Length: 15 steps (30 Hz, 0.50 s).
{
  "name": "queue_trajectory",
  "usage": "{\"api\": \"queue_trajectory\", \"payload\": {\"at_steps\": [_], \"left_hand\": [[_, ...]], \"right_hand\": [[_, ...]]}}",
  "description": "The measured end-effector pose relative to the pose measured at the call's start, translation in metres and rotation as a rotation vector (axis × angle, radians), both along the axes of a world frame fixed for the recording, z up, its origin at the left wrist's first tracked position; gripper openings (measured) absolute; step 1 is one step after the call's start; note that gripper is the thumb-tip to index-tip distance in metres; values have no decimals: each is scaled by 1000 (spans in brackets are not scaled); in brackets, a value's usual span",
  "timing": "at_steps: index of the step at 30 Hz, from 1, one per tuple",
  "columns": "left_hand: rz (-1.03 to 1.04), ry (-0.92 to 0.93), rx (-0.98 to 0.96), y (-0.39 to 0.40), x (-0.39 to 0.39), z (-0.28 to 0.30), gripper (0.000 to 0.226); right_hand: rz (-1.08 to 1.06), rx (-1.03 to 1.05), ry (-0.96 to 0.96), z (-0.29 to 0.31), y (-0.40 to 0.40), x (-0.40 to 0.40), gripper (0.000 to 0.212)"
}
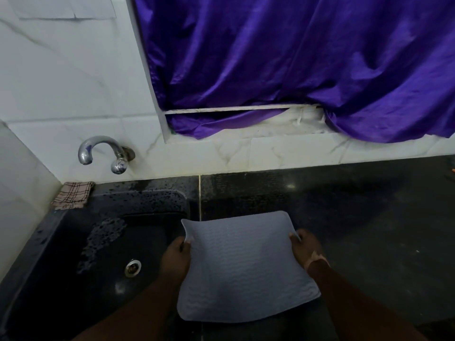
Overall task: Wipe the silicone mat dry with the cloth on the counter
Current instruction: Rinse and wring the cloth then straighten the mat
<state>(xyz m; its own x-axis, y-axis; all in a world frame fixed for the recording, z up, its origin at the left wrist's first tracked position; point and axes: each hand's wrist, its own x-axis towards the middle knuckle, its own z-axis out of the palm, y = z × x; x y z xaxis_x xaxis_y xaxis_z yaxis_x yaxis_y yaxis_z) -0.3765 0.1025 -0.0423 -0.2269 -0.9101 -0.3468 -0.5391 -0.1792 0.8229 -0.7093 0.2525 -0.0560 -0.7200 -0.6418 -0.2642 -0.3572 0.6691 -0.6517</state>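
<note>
Black granite counter (344,212) with a sunken black sink (103,247) on its left side; white tiled wall and a purple curtain (295,57) behind.

Left hand (176,254): fingers curled over the left edge of the silicone mat (243,269), thumb on top, pinching at about 9 o'clock of the sheet. Right hand (307,249): same pinch on the right edge, at about 3 o'clock. Both hands closed on the mat, nothing else touched.

Mat: pale grey, ribbed, held spread between the hands over the seam where sink meets counter. Whether its near edge rests on the counter or hangs free I cannot tell; light is dim. Far corners curl upward, so judged thin, light and floppy. Likely slick if wet. Edge pinches suit carrying; for wiping, lay it flat and pin one side.

Cloth (73,195): checked, folded, at 10 o'clock from the mat, on the sink's back left corner below the tap (103,151). Well apart from both hands. Droplets show on the sink rim near it.
</note>
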Motion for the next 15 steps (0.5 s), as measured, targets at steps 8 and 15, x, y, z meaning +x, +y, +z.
{"api": "queue_trajectory", "payload": {"at_steps": [8,15], "left_hand": [[5,157,-119,-30,-32,27,23],[-15,87,-188,-82,-96,47,34]], "right_hand": [[-56,-369,-151,27,-19,-53,13],[-155,-486,-185,46,-66,-104,15]]}}
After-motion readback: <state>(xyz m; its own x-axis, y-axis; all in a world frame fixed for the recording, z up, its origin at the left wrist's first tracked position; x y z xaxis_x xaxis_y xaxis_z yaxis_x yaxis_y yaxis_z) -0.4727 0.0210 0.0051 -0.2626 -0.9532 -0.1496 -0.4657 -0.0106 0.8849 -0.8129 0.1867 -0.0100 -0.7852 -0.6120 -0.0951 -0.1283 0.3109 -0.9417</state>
